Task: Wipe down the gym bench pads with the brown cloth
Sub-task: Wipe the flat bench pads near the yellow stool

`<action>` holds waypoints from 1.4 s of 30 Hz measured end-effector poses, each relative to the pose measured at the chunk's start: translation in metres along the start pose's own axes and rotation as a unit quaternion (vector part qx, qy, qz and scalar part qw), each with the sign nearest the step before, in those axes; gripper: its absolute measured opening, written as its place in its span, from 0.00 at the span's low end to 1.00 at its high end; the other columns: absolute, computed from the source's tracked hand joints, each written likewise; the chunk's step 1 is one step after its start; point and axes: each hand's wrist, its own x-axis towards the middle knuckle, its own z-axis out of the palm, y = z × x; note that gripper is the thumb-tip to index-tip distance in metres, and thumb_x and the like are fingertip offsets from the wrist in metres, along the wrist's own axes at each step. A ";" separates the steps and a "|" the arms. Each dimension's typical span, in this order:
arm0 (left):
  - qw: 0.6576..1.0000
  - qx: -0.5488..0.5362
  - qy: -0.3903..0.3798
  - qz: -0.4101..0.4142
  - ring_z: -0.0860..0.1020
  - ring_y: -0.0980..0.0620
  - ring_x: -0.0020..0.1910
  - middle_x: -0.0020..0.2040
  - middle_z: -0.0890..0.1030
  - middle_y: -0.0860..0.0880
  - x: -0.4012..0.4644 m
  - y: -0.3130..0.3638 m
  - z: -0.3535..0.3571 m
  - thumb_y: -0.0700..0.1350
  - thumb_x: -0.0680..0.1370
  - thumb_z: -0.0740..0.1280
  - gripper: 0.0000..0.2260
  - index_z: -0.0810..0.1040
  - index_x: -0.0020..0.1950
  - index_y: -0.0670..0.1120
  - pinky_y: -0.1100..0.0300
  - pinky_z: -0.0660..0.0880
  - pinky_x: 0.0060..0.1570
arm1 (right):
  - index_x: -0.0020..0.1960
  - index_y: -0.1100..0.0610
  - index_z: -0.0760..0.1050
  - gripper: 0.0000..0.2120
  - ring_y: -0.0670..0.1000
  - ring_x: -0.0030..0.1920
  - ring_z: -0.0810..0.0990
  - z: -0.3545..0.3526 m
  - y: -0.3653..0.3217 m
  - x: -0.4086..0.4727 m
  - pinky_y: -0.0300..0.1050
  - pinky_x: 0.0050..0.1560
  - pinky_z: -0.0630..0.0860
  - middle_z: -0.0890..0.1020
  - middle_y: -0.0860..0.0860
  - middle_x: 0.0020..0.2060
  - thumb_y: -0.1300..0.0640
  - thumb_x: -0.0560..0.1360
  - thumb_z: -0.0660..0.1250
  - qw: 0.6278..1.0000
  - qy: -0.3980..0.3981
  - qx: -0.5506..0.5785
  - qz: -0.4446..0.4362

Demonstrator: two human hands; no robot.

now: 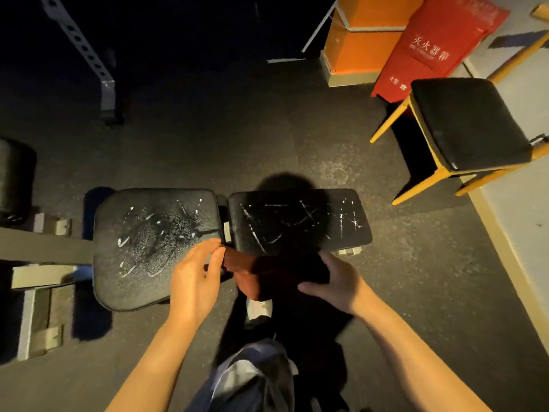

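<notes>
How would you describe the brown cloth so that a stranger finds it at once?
Start at the two black bench pads lying side by side on the dark floor. Just below the gap between them, the left hand and the right hand hold the brown cloth. It is the only soft, rust-coloured thing there; the pads are black with white streaks.

A dim gym floor of dark speckled rubber (237,144). At upper right stands a chair (466,123) with a black padded seat and yellow wooden legs. Just behind it leans a red fire extinguisher box (439,46) printed with white Chinese characters, beside an orange pillar (362,40). At upper left, a grey steel upright (86,52) with a row of holes slants down to the floor.
</notes>
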 end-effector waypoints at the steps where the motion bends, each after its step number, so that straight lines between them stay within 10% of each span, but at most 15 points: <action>1: 0.999 -0.033 -0.015 -0.033 0.79 0.60 0.50 0.55 0.82 0.52 0.006 0.000 0.003 0.41 0.83 0.63 0.08 0.81 0.56 0.45 0.76 0.69 0.45 | 0.66 0.53 0.69 0.27 0.51 0.58 0.78 -0.004 -0.004 0.012 0.44 0.57 0.74 0.79 0.48 0.56 0.48 0.72 0.75 0.997 -0.019 -0.079 0.011; 4: 0.992 -0.083 -0.037 -0.090 0.78 0.61 0.44 0.47 0.83 0.49 0.020 0.003 0.007 0.41 0.84 0.60 0.09 0.76 0.46 0.46 0.75 0.68 0.42 | 0.65 0.52 0.69 0.21 0.56 0.58 0.79 -0.014 -0.018 0.041 0.45 0.53 0.74 0.79 0.51 0.58 0.50 0.76 0.70 0.967 0.001 -0.255 0.016; 10: 0.986 -0.117 -0.023 -0.118 0.74 0.65 0.33 0.31 0.76 0.55 0.036 0.022 -0.006 0.38 0.83 0.60 0.12 0.72 0.40 0.44 0.74 0.69 0.39 | 0.70 0.54 0.65 0.22 0.54 0.56 0.79 -0.037 -0.020 0.078 0.42 0.46 0.69 0.77 0.51 0.59 0.55 0.79 0.66 0.968 -0.059 -0.224 -0.094; 15: 0.994 -0.031 0.027 -0.099 0.73 0.62 0.35 0.41 0.77 0.53 0.021 0.005 0.010 0.37 0.78 0.69 0.09 0.77 0.38 0.43 0.71 0.65 0.35 | 0.71 0.54 0.63 0.23 0.52 0.48 0.79 -0.058 -0.014 0.101 0.43 0.46 0.73 0.78 0.52 0.49 0.57 0.79 0.67 0.948 -0.100 -0.257 -0.158; 20: 0.986 0.037 0.066 -0.151 0.74 0.65 0.39 0.37 0.75 0.56 -0.022 0.022 0.059 0.36 0.77 0.71 0.09 0.77 0.39 0.46 0.76 0.66 0.41 | 0.51 0.48 0.67 0.13 0.54 0.41 0.81 -0.072 0.021 0.127 0.57 0.46 0.79 0.82 0.51 0.40 0.59 0.73 0.69 0.924 -0.193 -0.220 -0.245; 29: 0.931 0.056 0.042 -0.359 0.74 0.47 0.40 0.40 0.76 0.46 -0.077 0.027 0.152 0.42 0.81 0.67 0.09 0.76 0.42 0.41 0.58 0.62 0.39 | 0.64 0.57 0.66 0.18 0.57 0.55 0.80 -0.073 0.093 0.138 0.53 0.54 0.75 0.78 0.54 0.55 0.66 0.77 0.64 0.874 -0.288 -0.298 -0.253; 37: 0.955 0.068 0.033 -0.286 0.76 0.40 0.44 0.43 0.75 0.41 -0.014 -0.066 0.194 0.40 0.80 0.67 0.08 0.76 0.42 0.39 0.54 0.65 0.44 | 0.50 0.53 0.65 0.06 0.57 0.45 0.79 -0.002 0.153 0.220 0.54 0.45 0.76 0.75 0.48 0.44 0.59 0.79 0.62 0.882 -0.195 -0.335 -0.268; 42: 0.932 0.204 0.106 -0.279 0.76 0.36 0.54 0.54 0.74 0.39 0.056 -0.144 0.254 0.49 0.83 0.61 0.13 0.76 0.53 0.39 0.48 0.70 0.48 | 0.60 0.58 0.68 0.09 0.60 0.49 0.80 0.082 0.186 0.318 0.49 0.40 0.73 0.76 0.55 0.52 0.61 0.80 0.61 0.821 -0.083 -0.411 -0.388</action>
